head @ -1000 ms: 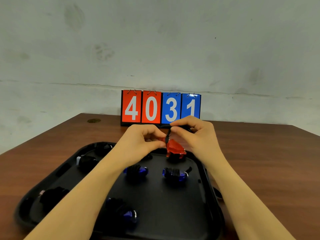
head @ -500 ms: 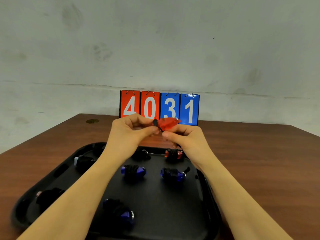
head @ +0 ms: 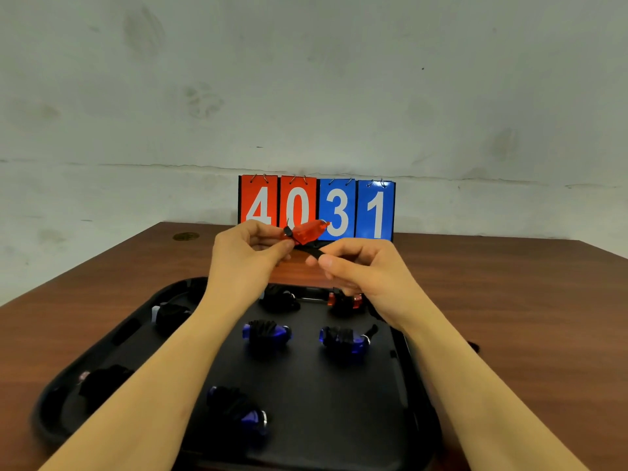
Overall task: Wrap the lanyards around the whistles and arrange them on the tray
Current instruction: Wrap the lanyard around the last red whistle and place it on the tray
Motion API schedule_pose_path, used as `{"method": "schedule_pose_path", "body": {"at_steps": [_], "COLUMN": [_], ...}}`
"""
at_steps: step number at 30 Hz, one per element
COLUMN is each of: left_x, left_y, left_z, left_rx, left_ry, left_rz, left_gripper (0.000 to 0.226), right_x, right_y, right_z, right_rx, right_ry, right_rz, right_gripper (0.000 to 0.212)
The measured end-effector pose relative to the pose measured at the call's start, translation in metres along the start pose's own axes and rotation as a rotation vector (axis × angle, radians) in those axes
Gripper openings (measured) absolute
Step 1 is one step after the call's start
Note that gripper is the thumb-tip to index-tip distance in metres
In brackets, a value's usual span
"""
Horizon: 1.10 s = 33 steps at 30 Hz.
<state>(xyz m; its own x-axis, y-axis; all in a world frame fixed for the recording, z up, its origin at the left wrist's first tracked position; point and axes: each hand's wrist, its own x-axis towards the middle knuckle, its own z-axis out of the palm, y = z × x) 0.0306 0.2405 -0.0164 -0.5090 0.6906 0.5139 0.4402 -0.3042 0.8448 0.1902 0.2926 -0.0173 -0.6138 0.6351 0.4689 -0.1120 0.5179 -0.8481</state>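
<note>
**Red whistle held above the tray**

The left hand (head: 249, 256) pinched the red whistle (head: 307, 232) at its near end between thumb and fingertips, so the whistle stuck out to the right of that hand, raised in front of the number cards (head: 316, 208). The right hand (head: 365, 271) sat just below and to the right of the whistle, its thumb and forefinger pinching the black lanyard (head: 314, 252), which ran up to the whistle. Both hands hovered over the far edge of the black tray (head: 339, 402). On the tray lay wrapped whistles: a blue one (head: 266, 332) mid-tray, another blue one (head: 345, 338) beside it, and a red one (head: 345, 300) behind them. The tray sat on the brown table (head: 509, 300).
</note>
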Motion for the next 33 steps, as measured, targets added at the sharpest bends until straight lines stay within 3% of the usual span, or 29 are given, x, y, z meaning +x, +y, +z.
{"method": "schedule_pose_path", "body": {"at_steps": [5, 9, 16, 21, 29, 33], "left_x": [0.002, 0.0, -0.003, -0.007, -0.009, -0.007], "left_y": [-0.006, -0.006, -0.004, 0.0, 0.005, 0.006], "left_z": [0.001, 0.003, 0.002, 0.0, -0.002, -0.004], "left_rx": [0.182, 0.24, 0.312, 0.255, 0.06, -0.062], "left_ry": [-0.077, -0.169, -0.339, -0.447, -0.418, -0.353], "left_rz": [0.062, 0.109, 0.192, 0.195, 0.173, 0.133], "left_gripper": [0.014, 0.014, 0.015, 0.018, 0.019, 0.017], "right_x": [0.003, 0.007, 0.006, 0.006, 0.007, 0.008], "right_y": [0.009, 0.019, 0.02, 0.012, 0.01, 0.012], "right_z": [0.002, 0.001, 0.001, -0.003, -0.007, -0.005], "right_rx": [-0.641, -0.794, -0.588, -0.267, -0.032, -0.091], "right_ry": [0.217, 0.314, 0.362, 0.348, 0.376, 0.342], "right_rz": [-0.353, -0.457, -0.267, -0.085, -0.016, 0.035], "right_gripper": [0.012, 0.027, 0.016, 0.014, 0.013, 0.016]}}
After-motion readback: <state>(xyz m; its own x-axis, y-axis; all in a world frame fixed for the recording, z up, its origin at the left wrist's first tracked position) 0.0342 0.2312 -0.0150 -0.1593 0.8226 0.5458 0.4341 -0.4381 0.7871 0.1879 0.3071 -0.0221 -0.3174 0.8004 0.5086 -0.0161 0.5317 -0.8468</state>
